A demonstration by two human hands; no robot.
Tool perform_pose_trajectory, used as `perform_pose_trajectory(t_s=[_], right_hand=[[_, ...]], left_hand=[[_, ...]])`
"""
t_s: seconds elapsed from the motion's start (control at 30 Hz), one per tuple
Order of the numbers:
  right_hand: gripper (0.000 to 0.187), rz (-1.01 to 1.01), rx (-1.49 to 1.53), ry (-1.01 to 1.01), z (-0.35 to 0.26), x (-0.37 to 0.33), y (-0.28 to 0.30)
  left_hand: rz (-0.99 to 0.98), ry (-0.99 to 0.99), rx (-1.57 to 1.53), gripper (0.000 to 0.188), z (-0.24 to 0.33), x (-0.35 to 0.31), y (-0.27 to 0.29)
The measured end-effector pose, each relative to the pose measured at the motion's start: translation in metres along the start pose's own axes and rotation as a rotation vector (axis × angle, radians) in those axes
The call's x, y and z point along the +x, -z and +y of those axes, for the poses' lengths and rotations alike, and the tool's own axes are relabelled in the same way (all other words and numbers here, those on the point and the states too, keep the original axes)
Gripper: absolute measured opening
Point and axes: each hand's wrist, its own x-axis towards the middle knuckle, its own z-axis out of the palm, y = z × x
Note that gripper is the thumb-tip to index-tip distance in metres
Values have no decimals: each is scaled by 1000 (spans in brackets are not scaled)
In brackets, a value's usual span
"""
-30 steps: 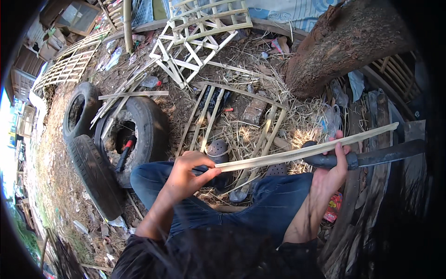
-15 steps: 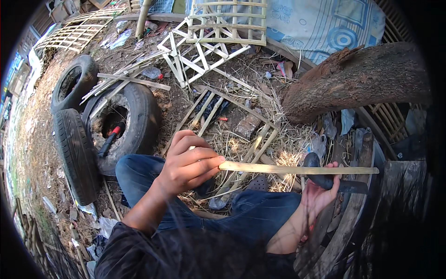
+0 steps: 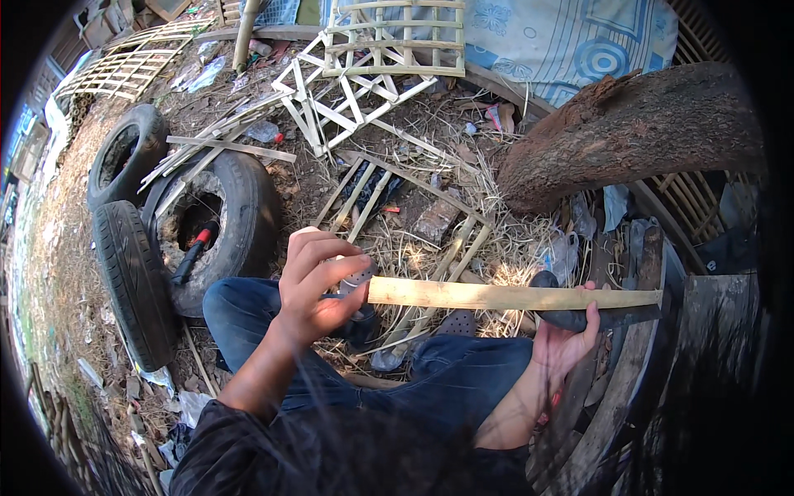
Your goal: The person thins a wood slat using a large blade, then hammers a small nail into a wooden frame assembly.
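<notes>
Outdoors, then, this was what I saw from the head camera:

Left hand: my left hand [image 3: 318, 281] was curled around the near end of a long flat pale bamboo strip [image 3: 513, 296], thumb underneath and fingers [image 3: 327, 248] bent over the top, closed on it.

Strip: it lay almost level across the view, above my lap in blue jeans [image 3: 447, 380], running from the left hand out past the right.

Right hand: my right hand [image 3: 566, 343] was wrapped shut around the dark handle of a long dark-bladed knife [image 3: 616, 316], fingertips showing over its upper edge.

Knife: its handle and blade sat just under the far part of the strip, touching or nearly so; I could not tell which.

Ground ahead: dry straw and loose split bamboo slats [image 3: 372, 194] lay scattered beyond my knees.

Left side: three worn black rubber tyres [image 3: 136, 273] lay near my left knee, one with a red-tipped tool [image 3: 192, 252] in its hole.

Further off: white bamboo lattice frames [image 3: 364, 74] rested on the dirt, with a blue patterned cloth [image 3: 571, 37] behind them.

Right side: a thick rough brown tree trunk [image 3: 637, 124] leaned across above the right hand.
</notes>
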Motion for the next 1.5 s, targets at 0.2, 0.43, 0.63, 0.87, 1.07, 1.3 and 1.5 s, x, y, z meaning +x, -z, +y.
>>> perform_pose_trajectory(t_s=[0.2,0.43,0.63,0.87,1.07,1.3,1.5], right_hand=[[38,13,74,-10,1,-2,-4],[36,50,-54,59,12,-11,-18],[16,-103,-28,9,25,-16,-24],[14,68,20,-122,10,-17,-25],[20,100,145,-196,9,-12,-11],[21,3,54,-80,8,-19,-17],[21,-9,121,-82,5,-17,-12]], left_hand=[[-338,760,-511,60,10,-29,-38],[-597,660,-822,54,66,-15,-77],[-74,956,-1158,43,71,4,-94],[120,858,-1119,46,49,6,-86],[179,760,-1111,45,28,-1,-74],[190,720,-1338,27,6,-11,-64],[236,698,-1564,19,0,1,-54]])
